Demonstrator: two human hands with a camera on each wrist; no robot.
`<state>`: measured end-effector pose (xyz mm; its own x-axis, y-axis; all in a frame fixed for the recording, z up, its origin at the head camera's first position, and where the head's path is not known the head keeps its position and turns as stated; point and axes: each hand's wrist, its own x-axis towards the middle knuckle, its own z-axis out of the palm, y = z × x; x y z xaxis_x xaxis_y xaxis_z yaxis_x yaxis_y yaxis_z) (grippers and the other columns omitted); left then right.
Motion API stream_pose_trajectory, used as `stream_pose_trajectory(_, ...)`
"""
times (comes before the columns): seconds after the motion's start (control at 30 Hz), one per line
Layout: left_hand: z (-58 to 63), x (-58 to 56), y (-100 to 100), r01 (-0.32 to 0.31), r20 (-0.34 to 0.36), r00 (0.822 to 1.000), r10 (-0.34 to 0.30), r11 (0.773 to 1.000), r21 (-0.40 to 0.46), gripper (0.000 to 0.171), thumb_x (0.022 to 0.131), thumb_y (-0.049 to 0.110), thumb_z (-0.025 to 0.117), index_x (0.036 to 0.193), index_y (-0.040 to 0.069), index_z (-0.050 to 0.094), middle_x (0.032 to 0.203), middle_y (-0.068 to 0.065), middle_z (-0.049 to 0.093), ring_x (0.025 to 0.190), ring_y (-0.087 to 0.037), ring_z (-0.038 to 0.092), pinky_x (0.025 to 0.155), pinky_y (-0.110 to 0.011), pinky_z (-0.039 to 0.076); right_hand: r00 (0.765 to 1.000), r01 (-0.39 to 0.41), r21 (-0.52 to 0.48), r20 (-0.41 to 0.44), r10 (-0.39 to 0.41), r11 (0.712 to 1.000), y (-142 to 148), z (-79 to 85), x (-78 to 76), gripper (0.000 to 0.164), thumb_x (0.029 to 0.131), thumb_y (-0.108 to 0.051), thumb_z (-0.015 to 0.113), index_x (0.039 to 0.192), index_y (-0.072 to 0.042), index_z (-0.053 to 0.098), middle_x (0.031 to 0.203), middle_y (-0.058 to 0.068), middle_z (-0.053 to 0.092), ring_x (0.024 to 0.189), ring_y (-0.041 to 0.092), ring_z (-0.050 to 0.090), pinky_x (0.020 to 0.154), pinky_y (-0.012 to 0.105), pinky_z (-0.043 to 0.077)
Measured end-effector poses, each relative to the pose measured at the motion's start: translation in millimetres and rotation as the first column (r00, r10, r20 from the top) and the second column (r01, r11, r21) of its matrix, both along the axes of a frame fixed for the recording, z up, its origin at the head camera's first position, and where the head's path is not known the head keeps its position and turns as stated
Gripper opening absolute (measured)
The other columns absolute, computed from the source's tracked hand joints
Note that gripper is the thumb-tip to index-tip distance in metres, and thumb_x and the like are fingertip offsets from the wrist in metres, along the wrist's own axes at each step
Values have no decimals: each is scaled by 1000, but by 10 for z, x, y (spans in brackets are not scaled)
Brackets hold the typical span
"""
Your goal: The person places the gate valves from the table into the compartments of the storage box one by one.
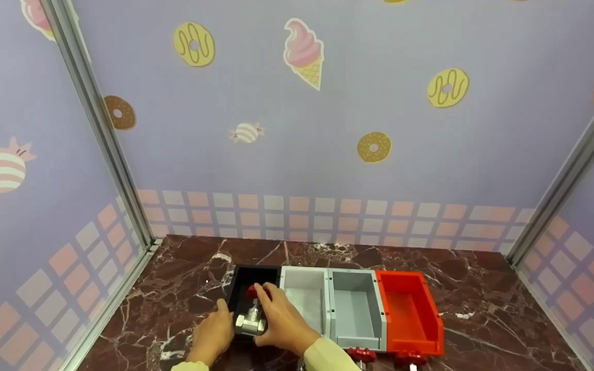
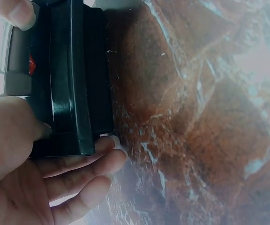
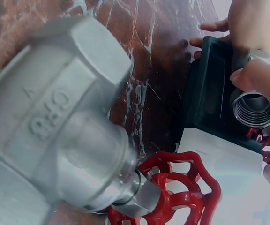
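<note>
My right hand (image 1: 284, 322) holds a metal valve (image 1: 250, 323) with a red handwheel (image 1: 251, 291), tilted over the front of a black bin (image 1: 241, 281). In the right wrist view the thumb lies along the valve's body, near its threaded opening (image 3: 253, 110). My left hand (image 1: 212, 332) grips the front left corner of the black bin. In the left wrist view its thumb is over the bin's edge (image 2: 78, 93) and its other fingers (image 2: 86, 180) reach around the outside. Whether the valve touches the bin cannot be told.
White (image 1: 304, 293), grey (image 1: 355, 304) and red (image 1: 413, 309) bins stand in a row right of the black one. Along their front on the marbled table (image 1: 173, 288) are more valves with red handwheels (image 1: 361, 354); one valve (image 3: 60, 117) looms close in the right wrist view. Patterned walls enclose the table.
</note>
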<state>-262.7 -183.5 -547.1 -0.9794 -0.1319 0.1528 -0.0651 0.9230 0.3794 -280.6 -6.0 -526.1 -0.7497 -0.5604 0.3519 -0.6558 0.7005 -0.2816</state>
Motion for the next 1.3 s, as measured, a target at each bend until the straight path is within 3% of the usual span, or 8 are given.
stream_pose_trajectory(0.3, -8, -2, -10, -3, -8, 1000, 3, 1000, -2, 21, 91, 21, 52, 90, 5, 38, 73, -22, 64, 61, -36, 62, 49, -49, 41, 999, 10, 13, 45, -11, 1000, -19, 25, -41, 114, 53, -36, 83, 145, -13, 19, 142, 18, 34, 128, 28, 39, 100, 35, 40)
stream_pose_trajectory(0.7, -11, -13, -15, -10, 35, 999, 10, 1000, 4, 19, 92, 21, 49, 94, 5, 38, 76, -21, 65, 64, -37, 62, 51, -49, 42, 1000, 14, 49, 7, -14, 999, -46, -16, -105, 111, 53, -37, 82, 144, -12, 23, 138, 16, 37, 123, 27, 43, 95, 34, 44)
stream_pose_trajectory(0.9, -22, -13, -8, -5, 34, 999, 5, 1000, 12, 19, 93, 21, 47, 93, 5, 37, 74, -21, 64, 63, -37, 62, 50, -49, 41, 999, 29, 103, 31, -32, 994, -68, -24, -133, 110, 57, -41, 82, 144, -11, 22, 138, 13, 35, 122, 26, 43, 91, 34, 46)
stream_pose_trajectory(1.3, 8, -10, 10, -13, 21, 1000, 13, 1000, 0, 19, 92, 21, 48, 94, 4, 39, 73, -21, 64, 63, -37, 62, 50, -49, 42, 998, 48, 107, 32, -52, 993, -129, -22, -159, 109, 56, -40, 81, 144, -10, 24, 139, 16, 36, 123, 28, 43, 93, 35, 45)
